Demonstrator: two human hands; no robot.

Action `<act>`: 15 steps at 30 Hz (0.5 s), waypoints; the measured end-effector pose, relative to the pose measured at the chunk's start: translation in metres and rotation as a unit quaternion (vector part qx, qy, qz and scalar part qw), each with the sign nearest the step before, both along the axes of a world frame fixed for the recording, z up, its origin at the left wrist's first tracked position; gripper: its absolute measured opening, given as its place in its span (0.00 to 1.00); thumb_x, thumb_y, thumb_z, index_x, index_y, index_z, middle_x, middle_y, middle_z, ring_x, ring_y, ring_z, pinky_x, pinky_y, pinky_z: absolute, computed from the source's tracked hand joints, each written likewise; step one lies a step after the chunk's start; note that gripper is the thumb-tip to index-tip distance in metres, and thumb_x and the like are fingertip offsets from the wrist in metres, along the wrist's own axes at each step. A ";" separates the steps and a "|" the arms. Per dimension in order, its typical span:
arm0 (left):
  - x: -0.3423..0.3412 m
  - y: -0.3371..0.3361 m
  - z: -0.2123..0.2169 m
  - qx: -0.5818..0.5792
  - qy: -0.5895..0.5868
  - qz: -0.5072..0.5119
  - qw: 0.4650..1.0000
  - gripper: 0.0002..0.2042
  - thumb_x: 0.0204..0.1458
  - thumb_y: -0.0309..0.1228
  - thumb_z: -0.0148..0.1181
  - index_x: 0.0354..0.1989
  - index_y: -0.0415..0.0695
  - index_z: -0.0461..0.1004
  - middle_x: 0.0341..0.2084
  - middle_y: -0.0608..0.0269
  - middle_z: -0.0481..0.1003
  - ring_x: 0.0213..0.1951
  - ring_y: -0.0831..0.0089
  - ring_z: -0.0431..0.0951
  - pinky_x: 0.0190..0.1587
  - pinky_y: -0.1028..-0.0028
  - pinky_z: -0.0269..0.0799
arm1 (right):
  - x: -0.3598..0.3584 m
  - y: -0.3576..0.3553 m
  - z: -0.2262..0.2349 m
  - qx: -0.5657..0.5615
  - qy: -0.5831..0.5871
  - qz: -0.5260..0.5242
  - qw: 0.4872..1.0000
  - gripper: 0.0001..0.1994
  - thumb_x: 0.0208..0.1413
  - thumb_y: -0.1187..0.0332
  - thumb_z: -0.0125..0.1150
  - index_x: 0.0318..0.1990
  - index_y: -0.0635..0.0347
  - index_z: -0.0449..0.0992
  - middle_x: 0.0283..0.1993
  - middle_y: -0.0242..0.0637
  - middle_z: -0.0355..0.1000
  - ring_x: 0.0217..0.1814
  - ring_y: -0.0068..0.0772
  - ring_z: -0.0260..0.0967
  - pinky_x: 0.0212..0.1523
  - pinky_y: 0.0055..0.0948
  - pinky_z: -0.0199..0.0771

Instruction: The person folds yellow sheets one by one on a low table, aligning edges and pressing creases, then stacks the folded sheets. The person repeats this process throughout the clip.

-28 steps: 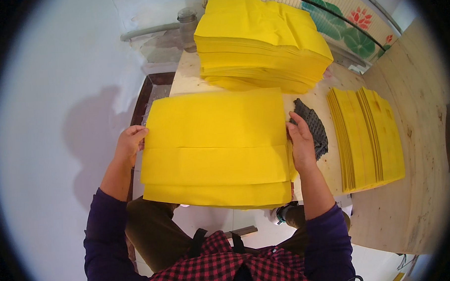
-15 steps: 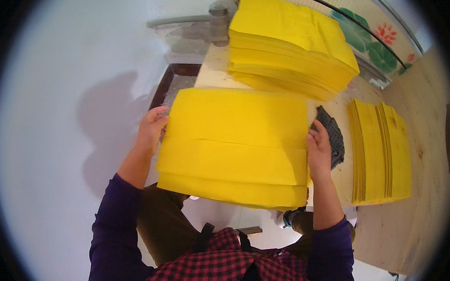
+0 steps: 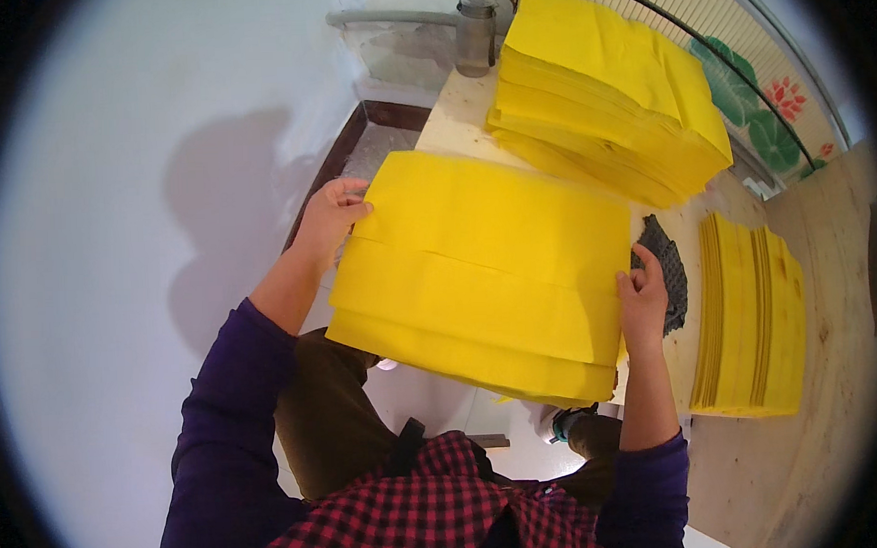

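In front of me lies a layered stack of yellow sheets (image 3: pixel 486 263), paper-like or cloth-like, its near edges stepped and slightly uneven. My left hand (image 3: pixel 333 218) grips the stack's left edge close to the far corner, thumb against the edge and fingers partly hidden. At the right edge my right hand (image 3: pixel 644 301) is closed with its thumb and bent fingers against the sheets. Just beyond my right fingers a dark grey textured cloth (image 3: pixel 662 271) lies on the wooden table (image 3: pixel 659 363). The underside of the stack is hidden.
A taller yellow pile (image 3: pixel 611 84) stands at the far side. Folded yellow bundles (image 3: pixel 749 316) are lined up at the right beside a wooden panel (image 3: pixel 832 338). A clear jar (image 3: pixel 475 36) stands at the back left corner. The white wall (image 3: pixel 101 286) fills the left.
My left hand has moved toward the stack's far left corner, its thumb now at the edge. My right hand stays at the right edge. The whole view has shifted slightly.
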State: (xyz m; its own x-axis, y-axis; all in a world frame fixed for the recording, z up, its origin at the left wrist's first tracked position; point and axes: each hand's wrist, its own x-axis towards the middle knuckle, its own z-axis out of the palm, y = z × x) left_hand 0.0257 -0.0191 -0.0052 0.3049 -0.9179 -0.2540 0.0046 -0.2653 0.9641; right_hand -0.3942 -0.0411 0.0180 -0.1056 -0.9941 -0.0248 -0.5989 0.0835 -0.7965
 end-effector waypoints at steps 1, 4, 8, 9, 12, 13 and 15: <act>0.001 -0.001 -0.001 0.004 0.000 -0.001 1.000 0.18 0.50 0.20 0.57 0.52 0.37 0.67 0.38 0.57 0.73 0.40 0.70 0.74 0.43 0.72 0.69 | -0.002 0.000 -0.001 -0.003 0.003 -0.001 1.000 0.23 0.57 0.76 0.53 0.61 0.59 0.62 0.31 0.34 0.70 0.32 0.23 0.65 0.37 0.25 0.67; 0.002 0.001 -0.004 -0.035 -0.094 0.010 0.995 0.17 0.52 0.21 0.56 0.51 0.37 0.68 0.41 0.57 0.73 0.42 0.71 0.73 0.45 0.72 0.69 | -0.004 -0.002 -0.007 -0.034 -0.010 0.003 0.999 0.22 0.57 0.74 0.54 0.60 0.59 0.63 0.37 0.36 0.70 0.35 0.24 0.66 0.40 0.26 0.68; -0.008 0.010 0.005 -0.099 -0.241 -0.001 0.965 0.16 0.53 0.21 0.54 0.51 0.38 0.69 0.46 0.55 0.73 0.48 0.65 0.73 0.52 0.71 0.67 | -0.002 0.006 0.002 -0.160 0.054 0.023 0.985 0.22 0.57 0.71 0.56 0.59 0.61 0.64 0.51 0.43 0.68 0.49 0.37 0.66 0.52 0.33 0.65; -0.015 0.017 0.010 -0.164 -0.300 -0.038 0.939 0.17 0.53 0.21 0.53 0.52 0.39 0.69 0.48 0.54 0.72 0.50 0.62 0.71 0.54 0.69 0.65 | 0.001 0.013 0.007 -0.164 0.080 0.010 0.983 0.23 0.56 0.71 0.56 0.59 0.61 0.64 0.54 0.45 0.67 0.54 0.41 0.65 0.56 0.35 0.64; -0.047 0.047 0.026 -0.254 -0.420 -0.155 0.857 0.19 0.54 0.22 0.50 0.56 0.40 0.66 0.55 0.50 0.67 0.59 0.54 0.64 0.61 0.64 0.58 | 0.027 0.051 0.023 -0.209 0.113 0.184 0.954 0.28 0.53 0.68 0.59 0.61 0.64 0.60 0.63 0.51 0.59 0.65 0.53 0.55 0.65 0.42 0.52; -0.062 0.056 0.029 -0.268 -0.435 -0.207 0.834 0.20 0.55 0.24 0.49 0.58 0.41 0.65 0.58 0.49 0.64 0.63 0.52 0.59 0.64 0.62 0.54 | 0.041 0.066 0.025 -0.187 0.117 0.242 0.945 0.30 0.52 0.67 0.60 0.62 0.65 0.59 0.65 0.52 0.57 0.67 0.54 0.53 0.67 0.43 0.50; -0.096 0.070 0.029 -0.227 -0.467 -0.281 0.807 0.21 0.57 0.29 0.48 0.60 0.42 0.62 0.62 0.50 0.59 0.65 0.55 0.55 0.66 0.60 0.48 | 0.069 0.087 0.023 -0.177 0.174 0.345 0.905 0.33 0.54 0.60 0.59 0.64 0.68 0.55 0.68 0.53 0.50 0.71 0.53 0.46 0.69 0.44 0.46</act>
State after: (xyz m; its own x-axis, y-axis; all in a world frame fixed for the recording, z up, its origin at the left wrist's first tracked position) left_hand -0.0701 0.0504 0.0240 -0.3275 -0.9120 0.2467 -0.7792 0.4084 0.4754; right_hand -0.3248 0.0459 0.0410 0.6027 -0.7661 0.2234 -0.6312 -0.6289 -0.4539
